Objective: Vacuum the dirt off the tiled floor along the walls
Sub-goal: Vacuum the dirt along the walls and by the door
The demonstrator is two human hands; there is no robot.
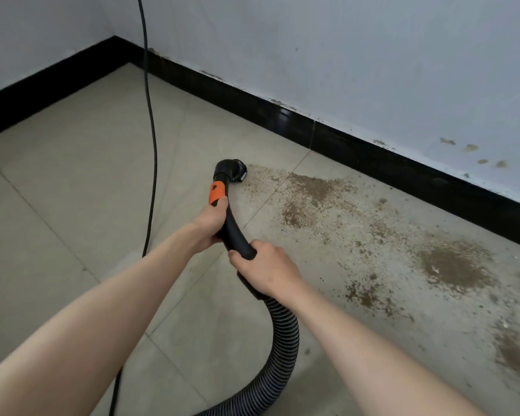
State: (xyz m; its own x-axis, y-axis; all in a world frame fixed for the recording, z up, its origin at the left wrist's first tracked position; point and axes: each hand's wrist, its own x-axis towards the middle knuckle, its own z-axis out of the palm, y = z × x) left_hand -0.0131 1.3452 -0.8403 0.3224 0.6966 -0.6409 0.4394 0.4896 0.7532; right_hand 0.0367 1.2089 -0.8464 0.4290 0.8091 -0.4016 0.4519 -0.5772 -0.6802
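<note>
My left hand (212,219) wrapped tight round the black vacuum handle (233,232), my right hand (264,270) gripping it lower down, nozzle (231,169) touching the dirt (312,190) on the floor (72,175)

Two bare forearms in view, no sleeves visible up to the frame edge. Left hand (211,221) and right hand (266,269) both bare: no gloves, rings, watch or wristbands showing. Nails short where visible, unpainted as far as can be told; nothing else of the person in frame.
</note>
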